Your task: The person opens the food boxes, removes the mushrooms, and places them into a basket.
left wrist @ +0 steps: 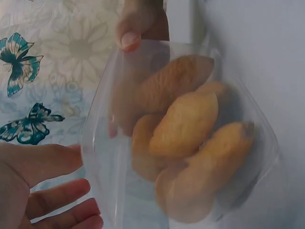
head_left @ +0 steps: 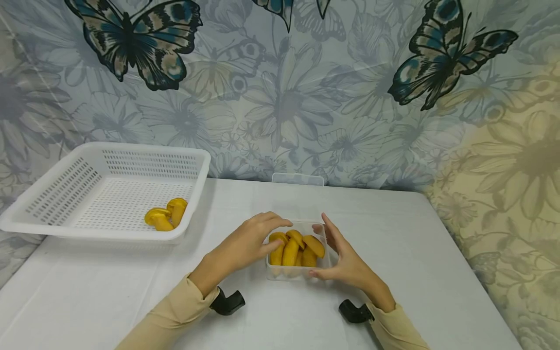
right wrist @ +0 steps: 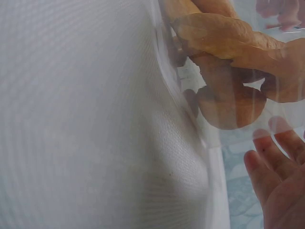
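Note:
A clear plastic container (head_left: 286, 275) stands in the middle of the table, filled with several yellow-brown toy-like mushrooms (head_left: 290, 252). From the left, my left hand (head_left: 249, 245) reaches over the rim with its fingers loosely extended and its thumb above the mushrooms. On the other side, my right hand (head_left: 350, 262) spreads its fingers and thumb around the right wall, the thumb close to the front corner. The left wrist view has the mushrooms (left wrist: 186, 126) behind the clear wall, the left fingers (left wrist: 59, 198) beside it. Straight right fingers (right wrist: 271, 162) appear beside the container in the right wrist view.
A white perforated basket (head_left: 197, 160) at the left holds two mushrooms (head_left: 177, 210) in its right front corner. A clear plastic lid-like piece (head_left: 297, 179) shows at the table's back edge. Butterfly-patterned fabric (head_left: 288, 102) hangs behind the white-covered table (head_left: 415, 243).

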`<state>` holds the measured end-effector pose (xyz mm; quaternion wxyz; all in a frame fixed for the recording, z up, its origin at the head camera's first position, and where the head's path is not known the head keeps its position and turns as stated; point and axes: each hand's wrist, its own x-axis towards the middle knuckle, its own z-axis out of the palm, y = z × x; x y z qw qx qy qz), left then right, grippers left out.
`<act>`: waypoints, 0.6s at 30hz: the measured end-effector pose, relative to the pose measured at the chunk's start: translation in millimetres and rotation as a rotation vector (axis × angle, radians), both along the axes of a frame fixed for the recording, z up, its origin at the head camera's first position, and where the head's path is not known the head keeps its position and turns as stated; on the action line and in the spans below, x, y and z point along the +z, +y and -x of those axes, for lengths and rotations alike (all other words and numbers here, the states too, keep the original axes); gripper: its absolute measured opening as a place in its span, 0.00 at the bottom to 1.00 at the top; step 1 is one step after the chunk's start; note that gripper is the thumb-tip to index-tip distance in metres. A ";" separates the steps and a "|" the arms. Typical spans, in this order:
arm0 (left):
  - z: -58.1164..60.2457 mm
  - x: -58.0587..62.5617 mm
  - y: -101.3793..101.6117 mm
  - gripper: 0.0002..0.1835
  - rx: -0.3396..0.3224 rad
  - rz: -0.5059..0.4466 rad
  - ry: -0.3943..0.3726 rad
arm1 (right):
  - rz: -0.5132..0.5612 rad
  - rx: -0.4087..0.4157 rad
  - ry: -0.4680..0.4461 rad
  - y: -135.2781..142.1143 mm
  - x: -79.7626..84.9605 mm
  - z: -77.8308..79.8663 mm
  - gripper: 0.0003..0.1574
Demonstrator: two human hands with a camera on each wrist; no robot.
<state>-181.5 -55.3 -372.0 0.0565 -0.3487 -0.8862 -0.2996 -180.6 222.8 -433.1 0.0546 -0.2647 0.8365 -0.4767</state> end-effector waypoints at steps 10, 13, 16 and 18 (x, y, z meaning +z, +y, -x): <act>6.0 -6.2 20.4 0.25 -0.124 -0.038 -0.107 | 0.013 0.011 0.005 -0.2 -2.5 0.4 0.79; 7.8 -9.1 25.4 0.25 -0.148 -0.052 -0.113 | 0.014 0.012 0.008 0.0 -3.0 1.0 0.79; 8.5 -10.5 30.2 0.25 -0.157 -0.048 -0.125 | 0.014 0.013 0.003 0.6 -2.7 1.2 0.78; 8.8 -11.0 33.7 0.26 -0.160 -0.040 -0.133 | 0.014 0.012 -0.002 0.9 -2.2 0.9 0.78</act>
